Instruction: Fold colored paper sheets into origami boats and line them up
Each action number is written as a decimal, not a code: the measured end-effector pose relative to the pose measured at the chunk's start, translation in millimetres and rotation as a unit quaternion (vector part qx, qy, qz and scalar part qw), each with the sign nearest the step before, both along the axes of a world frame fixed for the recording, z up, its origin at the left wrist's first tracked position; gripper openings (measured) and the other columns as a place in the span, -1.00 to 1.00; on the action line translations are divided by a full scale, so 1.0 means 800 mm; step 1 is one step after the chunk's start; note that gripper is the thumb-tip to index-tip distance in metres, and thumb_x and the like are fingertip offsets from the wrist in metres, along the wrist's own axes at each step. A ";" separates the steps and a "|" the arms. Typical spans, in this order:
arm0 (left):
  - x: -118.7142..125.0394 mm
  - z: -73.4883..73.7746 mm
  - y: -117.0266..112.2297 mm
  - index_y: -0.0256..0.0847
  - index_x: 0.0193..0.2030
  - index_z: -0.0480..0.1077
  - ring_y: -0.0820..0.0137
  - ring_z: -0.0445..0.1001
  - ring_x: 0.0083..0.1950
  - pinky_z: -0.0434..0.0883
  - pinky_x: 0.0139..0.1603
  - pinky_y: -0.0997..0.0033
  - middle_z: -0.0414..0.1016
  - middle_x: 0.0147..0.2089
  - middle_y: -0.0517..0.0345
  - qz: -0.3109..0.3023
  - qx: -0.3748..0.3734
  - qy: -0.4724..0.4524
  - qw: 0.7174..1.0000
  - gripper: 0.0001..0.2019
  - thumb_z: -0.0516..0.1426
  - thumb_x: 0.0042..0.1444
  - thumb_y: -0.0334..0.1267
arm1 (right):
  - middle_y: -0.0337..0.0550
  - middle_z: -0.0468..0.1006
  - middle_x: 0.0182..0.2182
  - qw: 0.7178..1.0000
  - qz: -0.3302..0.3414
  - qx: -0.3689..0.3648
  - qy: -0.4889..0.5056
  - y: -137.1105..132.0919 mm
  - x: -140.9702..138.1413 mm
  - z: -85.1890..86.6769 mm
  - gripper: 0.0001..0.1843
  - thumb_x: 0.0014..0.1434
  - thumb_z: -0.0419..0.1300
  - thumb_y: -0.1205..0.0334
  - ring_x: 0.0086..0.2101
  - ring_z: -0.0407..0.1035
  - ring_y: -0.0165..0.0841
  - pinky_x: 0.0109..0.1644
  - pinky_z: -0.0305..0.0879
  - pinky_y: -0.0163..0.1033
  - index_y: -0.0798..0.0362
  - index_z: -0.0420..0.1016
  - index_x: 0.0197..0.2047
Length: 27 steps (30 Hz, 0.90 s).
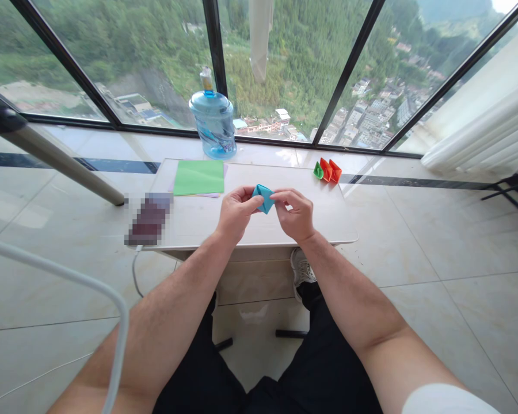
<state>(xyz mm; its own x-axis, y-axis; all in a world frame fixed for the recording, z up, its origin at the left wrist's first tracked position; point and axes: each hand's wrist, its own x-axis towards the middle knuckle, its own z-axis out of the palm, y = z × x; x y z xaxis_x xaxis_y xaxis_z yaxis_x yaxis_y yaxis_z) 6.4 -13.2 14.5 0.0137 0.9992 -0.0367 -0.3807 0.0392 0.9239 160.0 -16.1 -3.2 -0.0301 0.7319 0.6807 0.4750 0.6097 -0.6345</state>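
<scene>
Above the middle of the low white table, a small piece of folded blue paper (266,197) is held up between my two hands. My left hand (238,211) pinches its left side, with the thumb lying across the front. On the other side, the thumb and fingertips of my right hand (294,211) close on the paper's right corner. Creases and a diagonal flap show on the blue face; its back is hidden. Beyond the hands, to the left, lies a stack of square paper with a green sheet (198,177) on top.
The white table (259,230) bears two folded orange paper pieces (330,171) and a green one (318,170) at its far right. A blurred-out device (149,219) with a cable sits at the left. A large water bottle (213,123) stands by the window; a pole (69,155) leans at left.
</scene>
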 end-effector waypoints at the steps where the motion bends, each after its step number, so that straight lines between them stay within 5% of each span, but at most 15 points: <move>1: 0.000 -0.001 0.000 -0.29 -0.29 0.55 0.45 0.50 -0.38 0.50 -0.26 0.40 0.59 -0.38 0.17 0.004 0.000 0.004 1.000 -0.71 0.38 -0.20 -0.27 | -0.09 0.68 -0.20 1.000 0.000 -0.007 0.007 -0.001 -0.001 0.002 -0.80 0.22 0.15 0.35 -0.20 0.56 -0.32 -0.18 0.51 -0.24 -0.01 0.62 -0.27; 14: 0.000 -0.010 0.004 -0.29 -0.32 0.56 0.43 0.47 -0.41 0.45 -0.33 0.40 0.58 -0.43 0.15 0.007 0.036 0.095 0.995 -0.69 0.42 -0.16 -0.14 | -0.19 0.64 -0.37 0.971 0.020 -0.203 0.129 0.004 0.000 0.008 -0.81 0.05 0.36 0.08 -0.37 0.49 -0.36 -0.30 0.45 -0.24 0.03 0.56 -0.38; 18: -0.002 -0.013 0.005 -0.28 -0.33 0.56 0.45 0.44 -0.42 0.39 -0.36 0.43 0.56 -0.44 0.17 0.001 0.063 0.140 0.988 -0.68 0.42 -0.13 -0.09 | -0.21 0.63 -0.40 0.958 0.046 -0.233 0.160 0.008 0.002 0.007 -0.72 0.03 0.37 0.05 -0.39 0.46 -0.37 -0.32 0.42 -0.26 0.03 0.60 -0.22; 27: -0.004 -0.017 0.004 -0.25 -0.39 0.52 0.46 0.40 -0.45 0.32 -0.42 0.46 0.54 -0.48 0.19 -0.045 0.065 0.224 0.972 -0.70 0.39 -0.13 -0.07 | -0.22 0.60 -0.48 0.955 0.044 -0.255 0.148 0.010 0.004 0.008 -0.74 0.05 0.36 0.01 -0.46 0.41 -0.39 -0.39 0.37 -0.28 0.05 0.60 -0.38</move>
